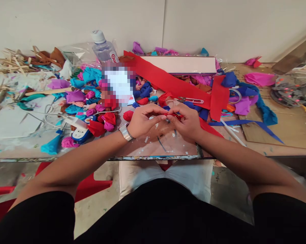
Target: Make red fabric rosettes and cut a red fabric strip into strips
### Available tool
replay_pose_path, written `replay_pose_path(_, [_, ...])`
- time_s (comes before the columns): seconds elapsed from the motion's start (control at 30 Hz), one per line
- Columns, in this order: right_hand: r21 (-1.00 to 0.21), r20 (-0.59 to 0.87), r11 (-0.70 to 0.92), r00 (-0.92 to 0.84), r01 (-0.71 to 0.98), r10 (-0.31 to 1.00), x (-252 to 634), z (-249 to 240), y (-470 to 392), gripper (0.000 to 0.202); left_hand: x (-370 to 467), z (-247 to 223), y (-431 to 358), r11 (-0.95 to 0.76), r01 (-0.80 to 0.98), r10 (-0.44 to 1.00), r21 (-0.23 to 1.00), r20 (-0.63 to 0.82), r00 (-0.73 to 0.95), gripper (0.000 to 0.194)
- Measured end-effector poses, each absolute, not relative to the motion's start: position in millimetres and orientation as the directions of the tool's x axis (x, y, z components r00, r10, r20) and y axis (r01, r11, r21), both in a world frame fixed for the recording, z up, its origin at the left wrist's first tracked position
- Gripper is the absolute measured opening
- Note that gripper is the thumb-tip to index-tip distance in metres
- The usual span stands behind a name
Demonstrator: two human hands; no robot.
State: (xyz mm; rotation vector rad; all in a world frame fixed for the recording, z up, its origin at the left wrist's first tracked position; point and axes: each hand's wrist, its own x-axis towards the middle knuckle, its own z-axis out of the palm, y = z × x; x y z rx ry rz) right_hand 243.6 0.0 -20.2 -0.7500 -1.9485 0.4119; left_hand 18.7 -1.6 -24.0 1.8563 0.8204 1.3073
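Note:
My left hand (146, 120) and my right hand (185, 120) meet at the middle of the table, thumbs and fingertips pinched on a small piece of red fabric (177, 115). The fingers hide much of that piece. A long red strip (165, 78) lies behind them, with small white-handled snips (193, 100) on it. Another red strip (219, 98) is right of the snips. Beside my left hand sits a red fabric bud (128, 116). Blue fabric pieces lie just behind my right hand.
A water bottle (104, 49) stands behind a lit, blurred screen (119, 84). Coloured fabric buds, a power strip (81, 132) and cables cover the left side. Wood sticks (13, 62) lie far left. At right are cardboard (282, 125), a tape roll (235, 96) and blue strips.

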Motion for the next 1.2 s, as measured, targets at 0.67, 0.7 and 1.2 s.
replay_pose_path(0.67, [-0.597,0.684,0.741,-0.287,0.308,0.67,243.9,-23.6,1.2,0.014,17.8,-18.7,-5.2,-0.573,0.191,0.814,0.797,0.527,0.245,0.022])
replay_pose_path(0.7, [-0.598,0.687,0.743,-0.285,0.3,0.668,244.0,-24.1,1.5,0.014,17.5,-18.3,-5.6,-0.588,0.199,0.804,0.784,0.54,0.249,0.021])
replay_pose_path(1.2, [-0.584,0.708,0.768,-0.297,0.264,0.641,242.4,-20.1,1.6,0.013,20.8,-21.0,-5.9,-0.543,0.075,0.823,0.836,0.512,0.246,0.026])
